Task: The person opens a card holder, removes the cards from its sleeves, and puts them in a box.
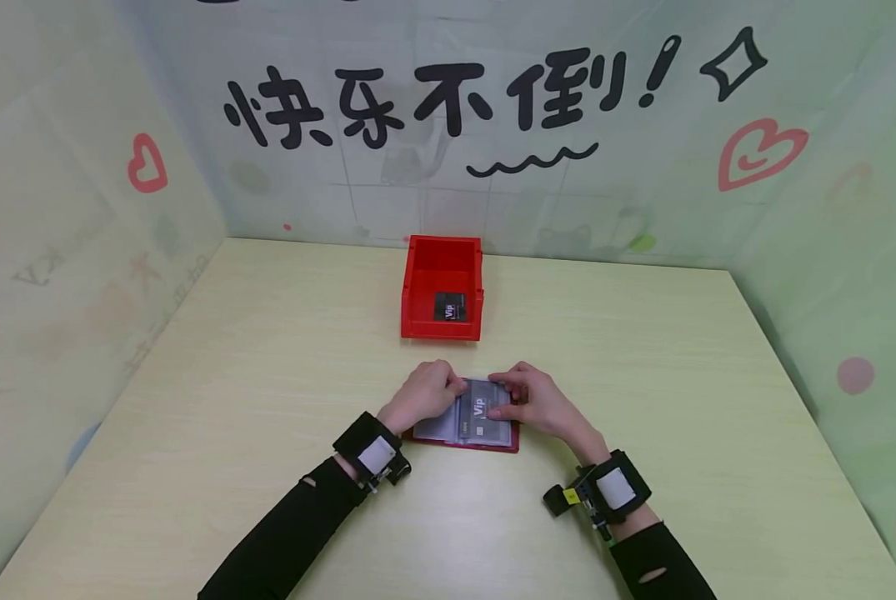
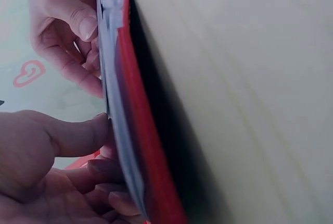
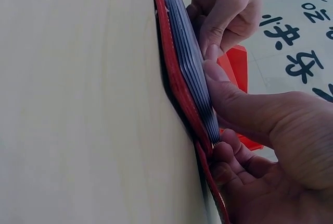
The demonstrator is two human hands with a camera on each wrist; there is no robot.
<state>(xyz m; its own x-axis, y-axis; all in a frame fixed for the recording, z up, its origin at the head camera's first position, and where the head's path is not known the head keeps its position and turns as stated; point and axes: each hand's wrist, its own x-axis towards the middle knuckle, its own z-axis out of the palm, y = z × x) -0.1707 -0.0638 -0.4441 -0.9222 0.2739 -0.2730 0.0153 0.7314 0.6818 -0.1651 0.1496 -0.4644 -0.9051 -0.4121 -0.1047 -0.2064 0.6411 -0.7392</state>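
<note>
Pale table (image 1: 267, 358), printed walls (image 1: 87, 250) around it; on it, near a red bin (image 1: 440, 330), lies the spread wallet (image 1: 436, 429). The left hand (image 1: 427, 392) seemingly pinches its pages (image 3: 188, 52); the right hand (image 1: 541, 404) clamps its edge, thumb against fingers.

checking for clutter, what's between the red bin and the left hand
Just bare tabletop lies between the red bin and the left hand, in the head view.

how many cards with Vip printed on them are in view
2. One Vip card lies in the red bin; another is at the open card holder, beside the right hand. More may be hidden underneath.
</note>
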